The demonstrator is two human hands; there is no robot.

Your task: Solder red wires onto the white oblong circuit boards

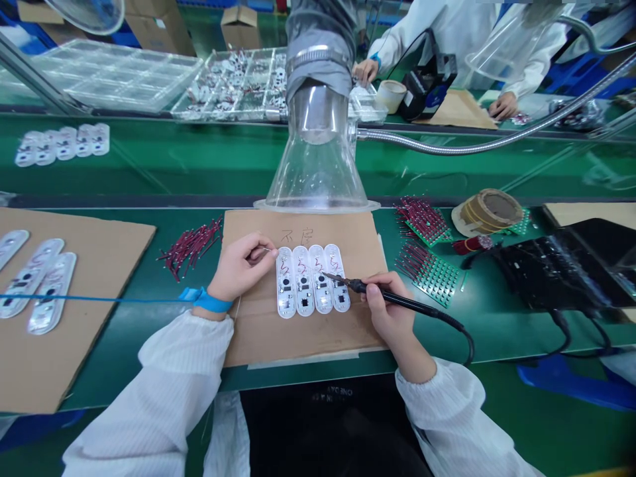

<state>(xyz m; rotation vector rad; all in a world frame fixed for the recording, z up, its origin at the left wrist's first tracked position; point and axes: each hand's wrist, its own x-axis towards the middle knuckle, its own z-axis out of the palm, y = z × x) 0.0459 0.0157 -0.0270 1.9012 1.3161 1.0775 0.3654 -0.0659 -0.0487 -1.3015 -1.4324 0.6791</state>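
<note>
Side by side on a cardboard sheet (253, 331) lie several white oval-ended circuit boards (303, 281) with thin red wires on them. My right hand (392, 308) is closed around the handle of a soldering iron (392, 299). The iron's tip points left over the boards at the right of the row; whether it touches one I cannot tell. At the row's upper left, my left hand (243, 265) pinches a thin strand that looks like solder wire (267, 249). A blue wrist strap (211, 301) circles my left wrist.
A clear fume hood (318, 165) hangs just beyond the boards. Red wires (191, 247) lie left; green terminal boards (437, 278), a tape roll (487, 212) and a black device (571, 265) stand right. Across the bench, a co-worker's hands (503, 106) are visible.
</note>
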